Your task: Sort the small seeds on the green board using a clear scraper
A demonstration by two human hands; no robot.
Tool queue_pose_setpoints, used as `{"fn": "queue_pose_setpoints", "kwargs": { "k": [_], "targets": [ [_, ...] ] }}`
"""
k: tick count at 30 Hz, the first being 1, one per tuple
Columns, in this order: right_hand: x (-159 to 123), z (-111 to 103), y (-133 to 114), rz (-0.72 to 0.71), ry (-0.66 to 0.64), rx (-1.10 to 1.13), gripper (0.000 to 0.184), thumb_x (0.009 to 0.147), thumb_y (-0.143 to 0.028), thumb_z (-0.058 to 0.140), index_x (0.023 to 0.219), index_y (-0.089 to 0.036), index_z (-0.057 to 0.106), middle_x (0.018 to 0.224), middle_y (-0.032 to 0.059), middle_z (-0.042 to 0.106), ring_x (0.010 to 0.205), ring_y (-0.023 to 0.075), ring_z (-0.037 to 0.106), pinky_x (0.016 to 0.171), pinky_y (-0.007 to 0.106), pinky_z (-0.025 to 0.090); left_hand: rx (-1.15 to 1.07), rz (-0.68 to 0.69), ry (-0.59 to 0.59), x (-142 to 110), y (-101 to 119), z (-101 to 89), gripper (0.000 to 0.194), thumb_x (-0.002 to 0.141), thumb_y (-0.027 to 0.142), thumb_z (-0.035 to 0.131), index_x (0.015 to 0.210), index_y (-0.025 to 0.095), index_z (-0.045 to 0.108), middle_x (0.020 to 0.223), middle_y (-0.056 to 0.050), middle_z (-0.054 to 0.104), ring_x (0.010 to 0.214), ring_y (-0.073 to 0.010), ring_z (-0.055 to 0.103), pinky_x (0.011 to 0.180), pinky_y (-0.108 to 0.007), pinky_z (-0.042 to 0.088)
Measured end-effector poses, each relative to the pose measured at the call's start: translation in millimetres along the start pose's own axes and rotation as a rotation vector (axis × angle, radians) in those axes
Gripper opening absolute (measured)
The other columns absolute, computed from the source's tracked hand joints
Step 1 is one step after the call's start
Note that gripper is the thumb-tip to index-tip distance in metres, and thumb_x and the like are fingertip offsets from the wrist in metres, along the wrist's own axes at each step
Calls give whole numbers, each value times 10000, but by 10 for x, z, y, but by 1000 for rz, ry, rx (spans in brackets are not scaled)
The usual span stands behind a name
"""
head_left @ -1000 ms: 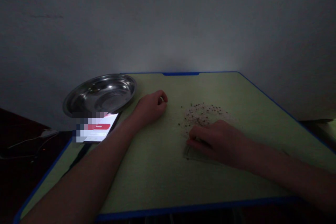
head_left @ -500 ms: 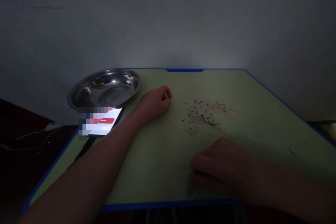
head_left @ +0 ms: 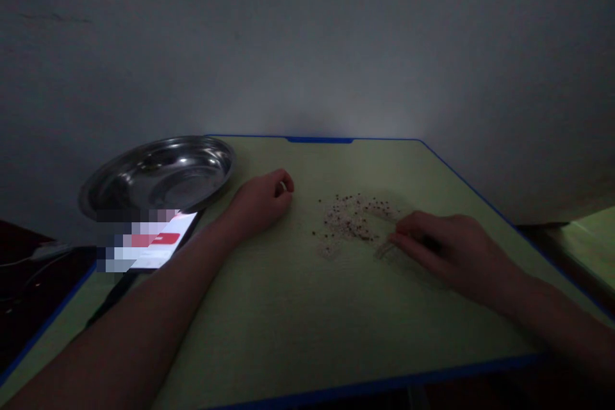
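Pale grains mixed with dark beads or seeds (head_left: 353,221) lie in a loose, thin patch on the light green table (head_left: 269,327). At the patch's right edge is my right hand (head_left: 444,246), its thumb and forefinger pinched together low over the tabletop. A faint pale streak shows by those fingertips; whether they hold anything is too dark to tell. My left hand (head_left: 264,198) rests on the table left of the grains, fingers curled in loosely, with nothing visible in them.
A wide steel basin (head_left: 161,173) stands at the table's back left. In front of it lies a lit phone or tablet (head_left: 163,240), partly blurred out and close to my left forearm. A grey wall (head_left: 307,45) rises behind the table's blue edge.
My right hand has moved forward from the near side of the table to the grains' right edge, its fingers now pinched. The view has shifted right; my left hand keeps its curled pose.
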State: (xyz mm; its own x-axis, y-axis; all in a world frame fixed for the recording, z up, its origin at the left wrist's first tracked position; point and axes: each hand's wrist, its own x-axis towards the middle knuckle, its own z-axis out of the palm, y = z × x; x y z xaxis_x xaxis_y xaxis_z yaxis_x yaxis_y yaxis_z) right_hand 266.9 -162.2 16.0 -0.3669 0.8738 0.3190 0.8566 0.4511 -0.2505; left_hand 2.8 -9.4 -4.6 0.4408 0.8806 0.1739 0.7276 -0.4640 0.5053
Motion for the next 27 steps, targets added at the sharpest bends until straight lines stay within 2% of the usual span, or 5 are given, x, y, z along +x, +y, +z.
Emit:
{"fn": "queue_pose_setpoints", "kwargs": {
  "k": [6,9,15,21,27],
  "targets": [
    [99,-145,151,91,63,-92,298,949,-420,455,815,-207,615,591,-8,647,475,146,593,490,266,374,1,-3,0,5,-26,-10,158,738,223,467,848,193,577,694,-9,619,591,-146,521,571,-272,333],
    [276,-151,436,360,187,-127,226,910,-408,505,878,-210,610,599,-11,639,513,156,583,526,268,397,-3,-14,-2,6,-25,-14,162,733,217,460,846,190,573,704,-14,622,595,-148,526,572,-270,335],
    [510,66,962,472,138,-198,170,936,-274,478,971,-176,611,735,41,682,626,174,620,595,298,448,14,-20,7,0,-42,-11,176,765,252,454,864,194,587,700,-11,638,592,-151,541,573,-267,335],
    [844,342,900,431,-19,-212,291,932,-359,574,1156,-175,598,1119,69,636,895,186,639,764,394,544,-52,-44,43,-16,-21,-21,149,772,254,445,842,193,562,648,10,588,578,-146,520,555,-259,336],
    [1307,517,653,296,-111,-210,313,931,-350,576,1197,-185,584,1191,84,614,964,209,629,805,421,537,-154,-44,114,-18,-36,-1,113,761,230,436,825,193,522,572,52,503,525,-120,437,519,-243,308]
  ]
}}
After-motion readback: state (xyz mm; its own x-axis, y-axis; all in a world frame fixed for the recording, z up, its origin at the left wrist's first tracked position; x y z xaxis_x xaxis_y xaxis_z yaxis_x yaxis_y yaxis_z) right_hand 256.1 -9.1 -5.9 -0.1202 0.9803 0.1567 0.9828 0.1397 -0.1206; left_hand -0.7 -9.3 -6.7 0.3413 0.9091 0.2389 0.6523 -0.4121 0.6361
